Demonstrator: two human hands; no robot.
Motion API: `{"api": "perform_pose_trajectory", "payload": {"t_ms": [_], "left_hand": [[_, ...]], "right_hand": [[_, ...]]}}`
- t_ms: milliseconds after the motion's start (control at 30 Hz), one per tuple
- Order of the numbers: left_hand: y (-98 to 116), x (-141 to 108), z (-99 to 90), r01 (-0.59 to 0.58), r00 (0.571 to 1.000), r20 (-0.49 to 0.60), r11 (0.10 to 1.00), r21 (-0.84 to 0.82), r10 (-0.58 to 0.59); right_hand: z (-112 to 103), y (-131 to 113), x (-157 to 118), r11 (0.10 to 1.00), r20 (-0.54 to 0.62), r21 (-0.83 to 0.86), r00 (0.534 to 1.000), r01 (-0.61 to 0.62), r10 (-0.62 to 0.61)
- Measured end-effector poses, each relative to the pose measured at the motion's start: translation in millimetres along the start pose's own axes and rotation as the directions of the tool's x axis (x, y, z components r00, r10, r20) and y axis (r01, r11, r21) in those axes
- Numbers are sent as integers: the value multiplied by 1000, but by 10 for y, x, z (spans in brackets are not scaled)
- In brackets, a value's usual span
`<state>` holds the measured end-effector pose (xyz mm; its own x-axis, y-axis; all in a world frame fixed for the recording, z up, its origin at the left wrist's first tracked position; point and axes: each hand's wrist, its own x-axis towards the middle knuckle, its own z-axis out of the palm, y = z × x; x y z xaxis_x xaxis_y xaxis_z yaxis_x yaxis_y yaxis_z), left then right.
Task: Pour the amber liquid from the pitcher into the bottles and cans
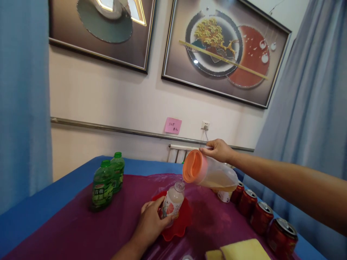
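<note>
My left hand (153,220) is wrapped round a small clear bottle (173,200) with a grapefruit picture on its label. The bottle leans slightly to the right, uncapped, over a red scalloped dish (183,220). Above and to the right, my right hand (218,151) grips the handle of a translucent pitcher (217,175) with an orange lid (193,167). The pitcher is tipped on its side, its lid end close to the bottle's mouth. Pale yellowish liquid lies in the pitcher, and a thin trickle seems to run at the bottle's mouth.
Two green bottles (103,187) stand at the left on the purple cover (130,216). Several red cans (260,216) line the right edge, beside another labelled container (224,196). A yellow cloth (245,250) lies at the front. Behind are a wall rail (121,129) and a pink note (172,125).
</note>
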<state>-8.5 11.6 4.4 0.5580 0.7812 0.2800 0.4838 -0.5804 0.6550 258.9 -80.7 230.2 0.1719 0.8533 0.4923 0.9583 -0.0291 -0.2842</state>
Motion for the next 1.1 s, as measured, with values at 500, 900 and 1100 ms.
{"api": "perform_pose_trajectory", "payload": {"t_ms": [500, 900, 1100], "left_hand": [[-7, -19, 13, -13, 1000, -16, 1000, -14, 13], [-16, -11, 24, -22, 1000, -7, 999, -29, 22], [4, -20, 14, -5, 1000, -1, 1000, -30, 5]], "right_hand": [[12, 20, 15, 1000, 10, -4, 1000, 1, -1], [9, -6, 7, 1000, 19, -2, 1000, -12, 12], [9, -15, 0, 1000, 16, -13, 1000, -24, 25]]}}
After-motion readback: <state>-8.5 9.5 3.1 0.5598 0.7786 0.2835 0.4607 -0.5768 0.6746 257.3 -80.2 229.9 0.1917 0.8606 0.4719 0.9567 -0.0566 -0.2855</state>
